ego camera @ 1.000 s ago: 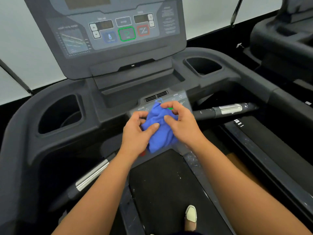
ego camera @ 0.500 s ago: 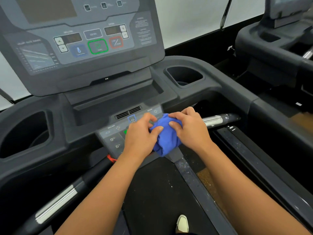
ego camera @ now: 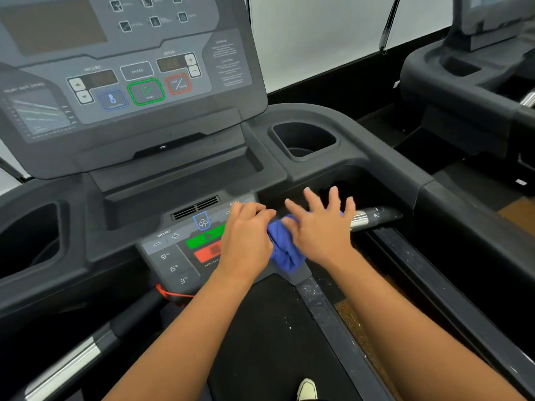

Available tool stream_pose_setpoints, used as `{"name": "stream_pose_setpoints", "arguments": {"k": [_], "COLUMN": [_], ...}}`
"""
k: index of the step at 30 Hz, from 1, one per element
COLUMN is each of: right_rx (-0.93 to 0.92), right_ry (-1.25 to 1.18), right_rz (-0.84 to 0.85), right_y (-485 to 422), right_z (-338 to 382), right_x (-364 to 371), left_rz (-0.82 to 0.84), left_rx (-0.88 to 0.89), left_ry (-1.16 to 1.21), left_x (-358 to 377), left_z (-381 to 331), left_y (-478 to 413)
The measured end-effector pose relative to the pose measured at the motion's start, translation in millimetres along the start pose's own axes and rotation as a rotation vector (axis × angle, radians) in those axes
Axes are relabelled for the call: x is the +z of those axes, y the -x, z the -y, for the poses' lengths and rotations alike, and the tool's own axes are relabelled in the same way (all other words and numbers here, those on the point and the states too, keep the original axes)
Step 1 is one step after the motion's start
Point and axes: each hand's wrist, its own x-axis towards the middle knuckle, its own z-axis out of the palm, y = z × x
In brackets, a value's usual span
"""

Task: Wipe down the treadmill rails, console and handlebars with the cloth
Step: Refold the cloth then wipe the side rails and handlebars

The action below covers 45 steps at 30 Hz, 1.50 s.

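Our left hand (ego camera: 246, 235) curls its fingers onto the left edge of the blue cloth (ego camera: 285, 251) and grips it. Our right hand (ego camera: 321, 231) lies over the cloth's other side with fingers spread and straight, clasping nothing. The cloth sits bunched between the two hands, its lower fold hanging below them by the corner of the lower control panel (ego camera: 176, 259), whose green and red pads lie just left of the gripping hand. Just beyond the right hand's little finger runs the right handlebar (ego camera: 373, 217); whether the cloth touches it we cannot tell. Above both hands rises the console (ego camera: 130, 82), and up and to the right of the open hand is a cup holder (ego camera: 304, 140). Below the wrists lie the black belt (ego camera: 260, 342) and a speckled side rail (ego camera: 327, 314).
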Motion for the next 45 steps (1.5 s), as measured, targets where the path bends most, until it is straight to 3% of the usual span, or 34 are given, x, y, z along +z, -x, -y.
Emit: {"name": "stream_pose_setpoints", "arguments": {"k": [5, 9, 13, 18, 20, 24, 26, 28, 30, 32, 36, 40, 45], "right_rx": [-0.093, -0.227, -0.392, -0.170, -0.207, -0.401, -0.408, -0.277, -0.096, -0.051, -0.242, -0.360, -0.123], "right_ry": [-0.148, -0.430, -0.191, -0.085, -0.033, -0.082, -0.064, -0.019, 0.024, 0.064, 0.014, -0.062, -0.050], "right_rz": [-0.022, -0.101, -0.184, -0.053, -0.019, -0.163, -0.190, -0.202, -0.074, 0.012, -0.088, -0.241, -0.090], "right_y": [3, -8, -2, -23, -26, -10, -6, -9, -22, -32, -16, -7, -26], "right_z": [21, 19, -12, -11, 2, -7, -28, -48, -51, -31, 14, -28, -34], "right_x": [24, 17, 40, 28, 21, 37, 46, 44, 33, 24, 32, 46, 34], "left_rz": [-0.004, 0.007, 0.020, -0.014, -0.030, -0.042, -0.052, -0.059, -0.055, -0.045, -0.053, -0.042, -0.050], "left_rx": [0.035, 0.051, 0.042, 0.047, 0.060, 0.088, 0.101, 0.101, 0.092, 0.095, 0.097, 0.131, 0.064], "left_ry": [-0.145, -0.184, -0.198, -0.215, -0.222, -0.267, -0.275, -0.285, -0.303, -0.310, -0.311, -0.330, -0.335], "left_x": [10, 19, 24, 26, 26, 32, 34, 34, 34, 34, 37, 39, 36], "left_z": [4, 7, 6, 6, 5, 8, 9, 9, 8, 8, 9, 14, 7], "left_y": [2, 4, 5, 4, 3, 2, 2, 3, 3, 5, 5, 5, 6]}}
